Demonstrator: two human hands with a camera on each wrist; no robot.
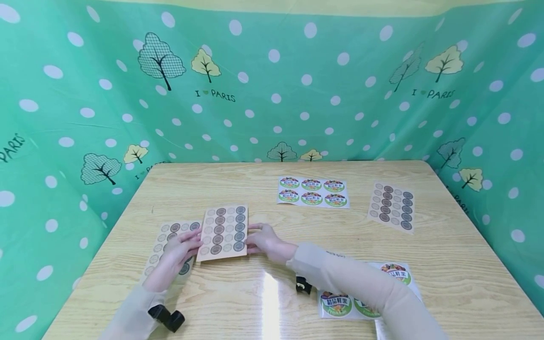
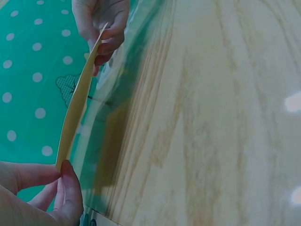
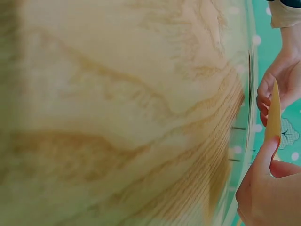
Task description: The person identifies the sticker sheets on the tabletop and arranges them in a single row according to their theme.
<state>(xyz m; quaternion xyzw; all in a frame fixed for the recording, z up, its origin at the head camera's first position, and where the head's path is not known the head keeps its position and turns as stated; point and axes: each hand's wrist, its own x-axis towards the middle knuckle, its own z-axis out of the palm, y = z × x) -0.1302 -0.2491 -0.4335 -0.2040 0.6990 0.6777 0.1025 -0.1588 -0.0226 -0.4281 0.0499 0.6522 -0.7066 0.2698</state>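
Note:
Between both hands a tan sticker sheet [image 1: 224, 231] with columns of pale and dark round labels is held up off the table. My left hand [image 1: 175, 252] pinches its left edge between thumb and fingers, as the left wrist view shows with the sheet [image 2: 77, 110] edge-on and slightly bowed. The right edge is pinched by my right hand [image 1: 268, 243], thumb against the paper in the right wrist view. Beneath my left hand and forearm lies another tan sticker sheet [image 1: 157, 248] of the same pattern, partly covered by them.
At the back of the wooden table [image 1: 238, 184] lies a white sheet of fruit stickers [image 1: 313, 192]. Another tan sheet [image 1: 391, 207] lies at the right. More fruit stickers [image 1: 335, 304] are partly under my right sleeve. A green dotted curtain [image 1: 255, 113] hangs around the table.

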